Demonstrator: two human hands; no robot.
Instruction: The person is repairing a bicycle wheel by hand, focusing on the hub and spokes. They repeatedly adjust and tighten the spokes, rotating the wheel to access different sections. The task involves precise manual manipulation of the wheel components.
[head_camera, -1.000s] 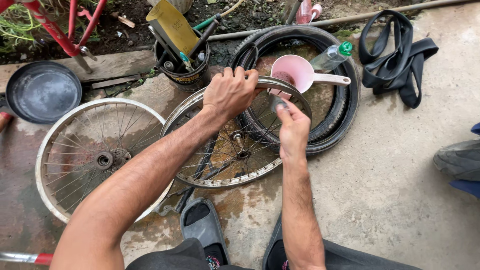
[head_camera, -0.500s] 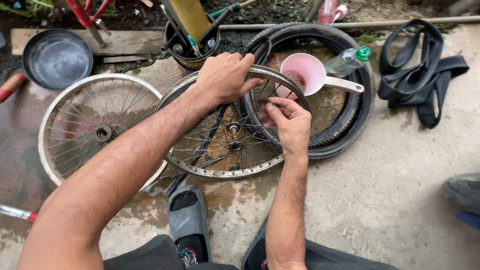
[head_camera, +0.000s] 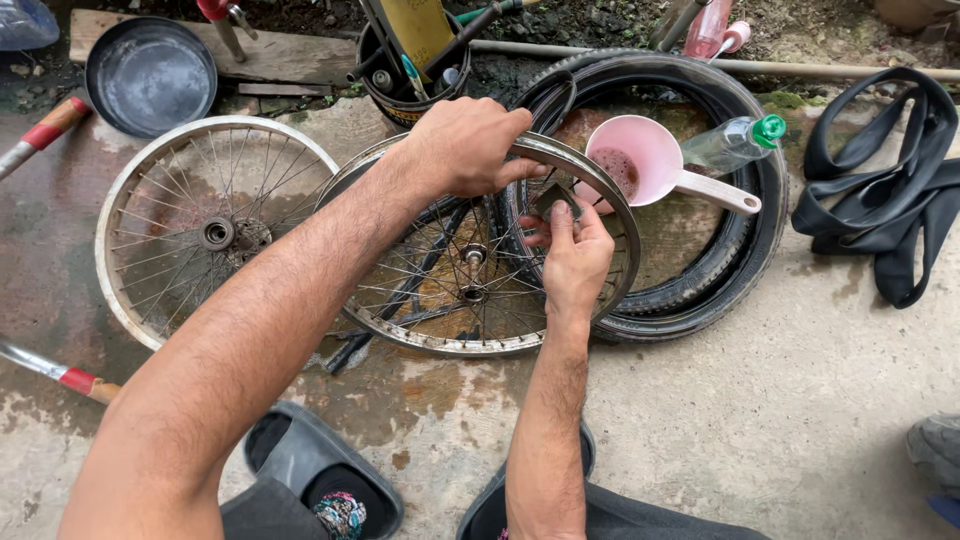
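Both hands (head_camera: 520, 190) grip the wheel rim (head_camera: 600, 190) beside a pink scoop (head_camera: 645, 160) of murky liquid.

We are seeing the left hand (head_camera: 470, 145) covering part of the wheel rim (head_camera: 585, 180); the small tool (head_camera: 556, 196) in the right hand (head_camera: 572, 262) is too hidden to identify; the shoe (head_camera: 937, 452) is getting cropped at the right edge.

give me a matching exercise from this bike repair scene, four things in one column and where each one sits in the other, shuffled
Things:
1. pink plastic scoop
2. round dark metal pan
3. folded black rubber inner tube
4. clear plastic bottle with green cap

Places:
A. far right on the concrete
B. top left, by a wooden plank
C. inside the black tyre ring
D. lying across the tyre's upper right side

Pairs: 1-C, 2-B, 3-A, 4-D
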